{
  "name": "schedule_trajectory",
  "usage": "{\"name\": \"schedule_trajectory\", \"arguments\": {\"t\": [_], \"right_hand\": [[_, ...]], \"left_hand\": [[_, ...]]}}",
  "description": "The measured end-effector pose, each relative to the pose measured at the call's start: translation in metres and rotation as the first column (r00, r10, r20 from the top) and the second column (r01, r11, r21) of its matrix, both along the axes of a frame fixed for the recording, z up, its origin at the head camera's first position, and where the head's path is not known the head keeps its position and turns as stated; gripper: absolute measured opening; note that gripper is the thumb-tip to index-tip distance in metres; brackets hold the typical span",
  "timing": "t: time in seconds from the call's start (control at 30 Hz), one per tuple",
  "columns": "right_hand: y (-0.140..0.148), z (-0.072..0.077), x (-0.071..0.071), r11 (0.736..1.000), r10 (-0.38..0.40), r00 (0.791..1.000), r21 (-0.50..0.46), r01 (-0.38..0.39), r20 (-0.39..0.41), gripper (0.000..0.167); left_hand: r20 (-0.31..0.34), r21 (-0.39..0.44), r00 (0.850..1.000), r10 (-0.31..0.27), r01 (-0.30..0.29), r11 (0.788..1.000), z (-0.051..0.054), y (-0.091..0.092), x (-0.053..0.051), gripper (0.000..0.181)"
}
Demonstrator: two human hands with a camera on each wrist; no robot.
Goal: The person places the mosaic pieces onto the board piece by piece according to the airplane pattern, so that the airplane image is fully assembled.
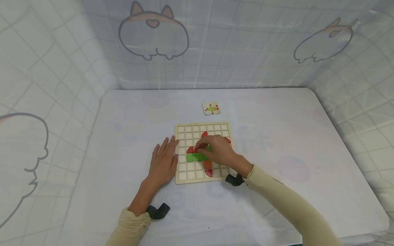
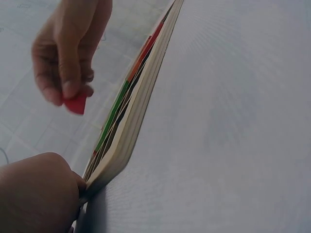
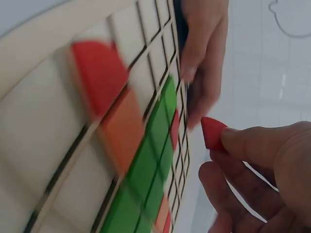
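A wooden grid board [image 1: 182, 176] lies flat on the table. My right hand [image 1: 219, 150] is above its middle, pinching a red quarter-circle piece [image 3: 212, 133] between thumb and fingertips. In the left wrist view that red piece [image 2: 75, 104] hangs apart from the board. On the grid sit green square pieces [image 1: 194, 157], an orange piece [image 1: 207, 164] and red quarter-circles [image 1: 209, 173] at several spots; my right hand hides part of the layout. My left hand [image 1: 163, 164] rests at the board's left edge, fingers extended, the fingertips touching the rim.
Behind the board lies a small picture card [image 1: 211, 108] with a coloured figure on a grid. A white cloth covers the table [image 1: 292, 143]. Patterned curtains [image 1: 231, 51] hang at the back and both sides. Black devices [image 1: 158, 211] sit at both wrists.
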State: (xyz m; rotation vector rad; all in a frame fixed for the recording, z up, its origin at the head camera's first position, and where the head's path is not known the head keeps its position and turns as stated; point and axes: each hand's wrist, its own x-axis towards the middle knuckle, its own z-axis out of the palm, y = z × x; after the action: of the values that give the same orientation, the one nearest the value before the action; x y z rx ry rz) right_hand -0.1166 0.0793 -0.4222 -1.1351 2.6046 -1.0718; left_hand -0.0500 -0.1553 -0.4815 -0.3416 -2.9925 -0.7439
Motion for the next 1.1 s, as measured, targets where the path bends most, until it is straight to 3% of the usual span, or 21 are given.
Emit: {"name": "schedule_trajectory", "arguments": {"t": [0.17,0.33,0.47,0.6,0.7,0.87,1.1], "right_hand": [[-0.029,0.002,0.001,0.998,0.047,0.995,0.031,-0.050,0.086,0.007],[-0.046,-0.004,0.005,0.995,0.022,0.993,0.092,-0.033,0.116,0.007],[-0.048,-0.013,0.005,0.984,0.048,0.999,0.173,-0.046,-0.007,0.007],[-0.047,-0.018,0.005,0.963,0.095,0.979,0.267,-0.045,-0.178,0.005],[-0.045,-0.019,0.005,0.953,0.120,0.968,0.300,-0.051,-0.219,0.004],[-0.033,-0.018,0.002,0.973,0.095,0.981,0.224,-0.056,-0.167,0.005],[0.008,-0.012,-0.009,0.994,-0.035,0.984,0.096,0.053,-0.174,0.006]], "left_hand": [[-0.003,-0.002,1.000,-0.011,0.011,1.000,0.000,0.000,-0.001,0.051],[-0.015,0.022,1.000,-0.020,0.021,1.000,-0.002,0.000,-0.002,0.049],[-0.014,0.028,1.000,-0.025,0.026,0.999,-0.002,0.001,-0.001,0.049],[-0.018,0.018,1.000,-0.022,0.022,1.000,-0.002,0.001,-0.001,0.049],[-0.028,0.027,0.999,-0.023,0.023,0.999,-0.002,0.001,-0.002,0.049],[-0.038,0.050,0.999,-0.025,0.027,0.998,-0.002,0.002,-0.001,0.049],[-0.033,0.047,0.999,-0.014,0.016,0.999,-0.003,0.001,-0.001,0.050]]}}
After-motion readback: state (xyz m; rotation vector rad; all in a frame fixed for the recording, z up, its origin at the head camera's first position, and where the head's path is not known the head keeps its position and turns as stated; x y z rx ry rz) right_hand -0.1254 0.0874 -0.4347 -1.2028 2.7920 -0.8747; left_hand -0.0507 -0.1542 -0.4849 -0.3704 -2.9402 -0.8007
